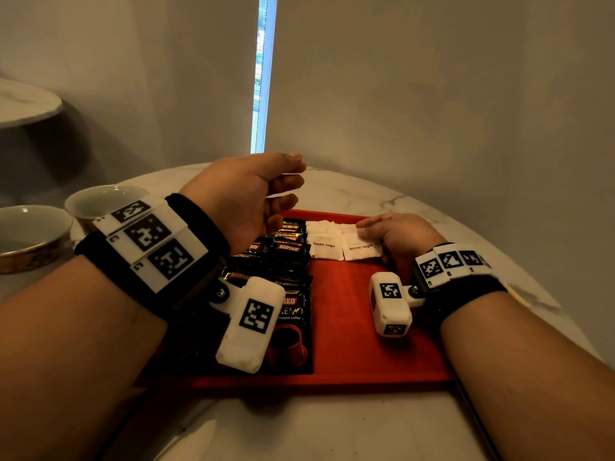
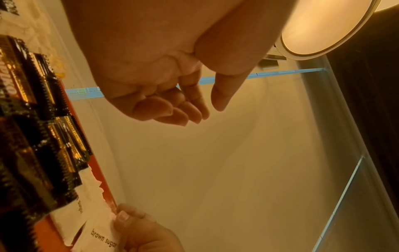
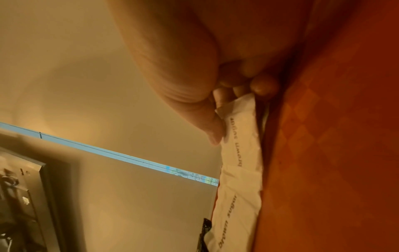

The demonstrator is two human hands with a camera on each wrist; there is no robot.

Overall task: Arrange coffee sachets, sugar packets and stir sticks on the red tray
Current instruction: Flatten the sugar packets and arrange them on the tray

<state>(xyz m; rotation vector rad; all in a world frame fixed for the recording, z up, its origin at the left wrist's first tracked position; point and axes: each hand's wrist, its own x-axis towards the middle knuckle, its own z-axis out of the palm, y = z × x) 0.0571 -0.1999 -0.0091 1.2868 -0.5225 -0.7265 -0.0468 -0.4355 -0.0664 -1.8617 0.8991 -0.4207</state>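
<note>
A red tray (image 1: pixel 349 327) lies on the marble table. Several black Kopiko coffee sachets (image 1: pixel 286 257) overlap in a column down its left half. White brown sugar packets (image 1: pixel 324 242) lie at its far middle. My right hand (image 1: pixel 392 232) pinches the rightmost brown sugar packet (image 1: pixel 361 249) between thumb and curled fingers, low on the tray; the right wrist view shows that packet (image 3: pixel 239 129) against the red surface. My left hand (image 1: pixel 266 191) hovers above the sachets with fingers loosely bent and holds nothing, as the left wrist view (image 2: pixel 183 105) confirms. No stir sticks show.
Two ceramic cups (image 1: pixel 100 201) (image 1: pixel 30 234) stand on the table left of the tray. A second round marble table (image 1: pixel 23 101) sits farther left. Walls and a narrow window strip (image 1: pixel 263 71) close in behind the table.
</note>
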